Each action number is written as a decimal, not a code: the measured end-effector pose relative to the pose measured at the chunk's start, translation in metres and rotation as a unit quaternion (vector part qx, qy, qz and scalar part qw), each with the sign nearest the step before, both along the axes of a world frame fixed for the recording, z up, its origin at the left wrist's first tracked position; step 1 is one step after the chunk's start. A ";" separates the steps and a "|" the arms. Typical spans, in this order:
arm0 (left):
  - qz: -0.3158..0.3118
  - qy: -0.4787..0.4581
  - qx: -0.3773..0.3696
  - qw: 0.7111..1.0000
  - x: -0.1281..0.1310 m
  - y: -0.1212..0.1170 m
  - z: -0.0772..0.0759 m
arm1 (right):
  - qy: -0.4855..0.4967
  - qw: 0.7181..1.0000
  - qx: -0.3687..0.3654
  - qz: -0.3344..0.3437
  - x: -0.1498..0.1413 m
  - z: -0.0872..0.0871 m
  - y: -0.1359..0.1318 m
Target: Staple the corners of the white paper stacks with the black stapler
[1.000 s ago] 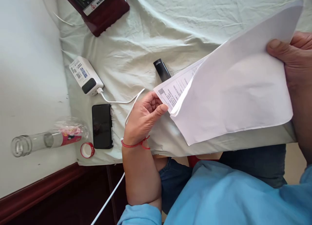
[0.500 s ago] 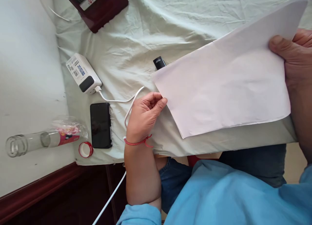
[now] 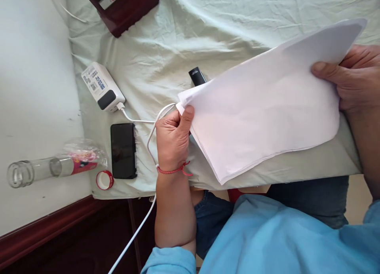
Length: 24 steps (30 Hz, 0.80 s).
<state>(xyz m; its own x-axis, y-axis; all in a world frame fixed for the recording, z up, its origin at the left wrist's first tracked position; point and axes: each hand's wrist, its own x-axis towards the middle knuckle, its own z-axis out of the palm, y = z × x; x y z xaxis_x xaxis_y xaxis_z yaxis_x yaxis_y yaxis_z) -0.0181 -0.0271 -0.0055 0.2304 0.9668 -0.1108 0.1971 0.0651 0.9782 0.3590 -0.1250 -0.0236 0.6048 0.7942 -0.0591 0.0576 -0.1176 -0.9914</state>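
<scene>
White paper sheets [image 3: 264, 111], long axis hand to hand: left hand [image 3: 173, 137] pinches one corner, right hand [image 3: 353, 82] grips opposite end.

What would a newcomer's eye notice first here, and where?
The eye would probably fall first on the wide white paper sheets, held by the left hand at their upper left corner and by the right hand at their right end. Next, at the left, come a boxy white power bank with a thin white cable plugged in, and below it in the view a flat black rectangular phone.
</scene>
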 end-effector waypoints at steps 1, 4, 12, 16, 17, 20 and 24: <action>-0.008 -0.002 0.001 1.000 0.001 0.000 0.001 | -0.010 1.000 -0.005 -0.012 0.000 0.000 0.001; -0.057 -0.013 -0.030 0.998 0.005 0.002 0.006 | -0.027 0.999 -0.005 -0.045 0.004 -0.002 0.004; -0.032 -0.021 -0.039 0.999 0.003 0.000 0.000 | -0.026 0.998 -0.023 -0.046 0.004 -0.001 0.005; -0.025 -0.007 -0.047 0.999 0.003 -0.001 0.000 | -0.037 0.998 -0.026 -0.048 0.001 0.002 0.007; -0.026 -0.007 -0.051 0.998 0.003 0.000 0.001 | -0.038 0.998 -0.027 -0.047 0.001 0.001 0.007; -0.028 -0.032 -0.057 0.997 0.003 0.003 0.001 | -0.048 0.997 -0.026 -0.049 0.003 -0.002 0.006; -0.001 -0.066 -0.021 0.998 0.003 0.005 -0.004 | -0.083 0.996 -0.033 -0.028 0.006 -0.002 -0.002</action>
